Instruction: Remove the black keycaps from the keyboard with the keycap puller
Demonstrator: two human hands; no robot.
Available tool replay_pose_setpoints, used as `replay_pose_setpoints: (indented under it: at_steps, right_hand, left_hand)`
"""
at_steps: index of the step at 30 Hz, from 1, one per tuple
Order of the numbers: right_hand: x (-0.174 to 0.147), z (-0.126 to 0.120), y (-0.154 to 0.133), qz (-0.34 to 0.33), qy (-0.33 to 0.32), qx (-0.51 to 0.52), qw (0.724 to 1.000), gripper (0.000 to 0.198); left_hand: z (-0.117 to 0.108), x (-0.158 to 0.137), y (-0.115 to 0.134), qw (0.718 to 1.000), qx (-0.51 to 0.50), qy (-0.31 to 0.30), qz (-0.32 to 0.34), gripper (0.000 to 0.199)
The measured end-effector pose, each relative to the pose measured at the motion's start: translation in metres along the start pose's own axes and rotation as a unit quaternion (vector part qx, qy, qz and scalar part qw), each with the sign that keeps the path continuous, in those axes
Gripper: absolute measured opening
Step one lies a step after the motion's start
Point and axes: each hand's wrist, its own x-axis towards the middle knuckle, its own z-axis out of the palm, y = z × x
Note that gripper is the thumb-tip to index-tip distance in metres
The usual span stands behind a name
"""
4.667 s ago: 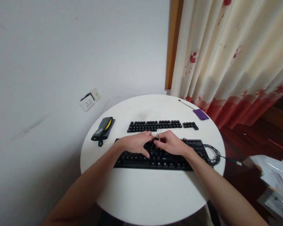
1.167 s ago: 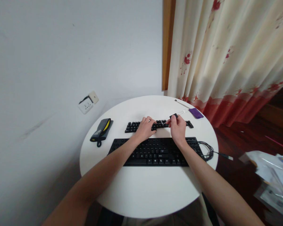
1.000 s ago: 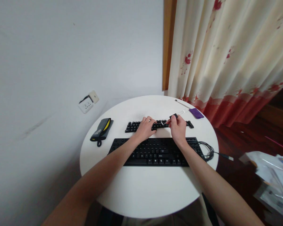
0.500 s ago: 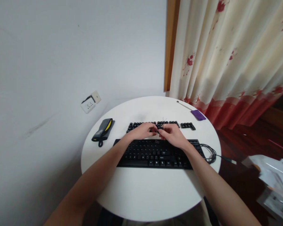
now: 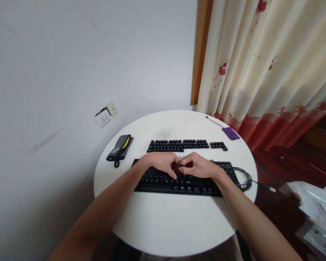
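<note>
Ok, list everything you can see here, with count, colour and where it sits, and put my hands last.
table: one, white, round, centre of view
keyboard: one, black, on the table under both hands
removed keycaps: rows, black, laid out behind the keyboard
cable: one, black, coiled at the keyboard's right end
pouch: one, grey with a yellow stripe, table's left side
purple item: one, far right of the table, a thin stick beside it
wall socket: one, white, on the wall at left
curtain: one, cream with red flowers, right
left hand: on the keyboard's middle
right hand: pinching a small black tool, too small to identify
</note>
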Motion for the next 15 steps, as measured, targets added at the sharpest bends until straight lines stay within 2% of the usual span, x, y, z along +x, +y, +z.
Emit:
replay_pose_setpoints:
  at_steps: [4, 9, 15]
  right_hand:
    - [0.000, -0.001, -0.003, -0.023, 0.002, -0.037, 0.999, 0.029]
    - [0.000, 0.002, -0.001, 0.035, 0.052, -0.084, 0.994, 0.021]
    - [0.004, 0.004, -0.001, 0.044, 0.073, -0.052, 0.995, 0.026]
  left_hand:
    - [0.001, 0.001, 0.009, 1.000, 0.010, 0.017, -0.007, 0.031]
    - [0.004, 0.006, 0.016, 1.000, 0.007, 0.021, -0.022, 0.030]
    - [0.007, 0.009, 0.012, 0.999, -0.010, 0.030, -0.018, 0.026]
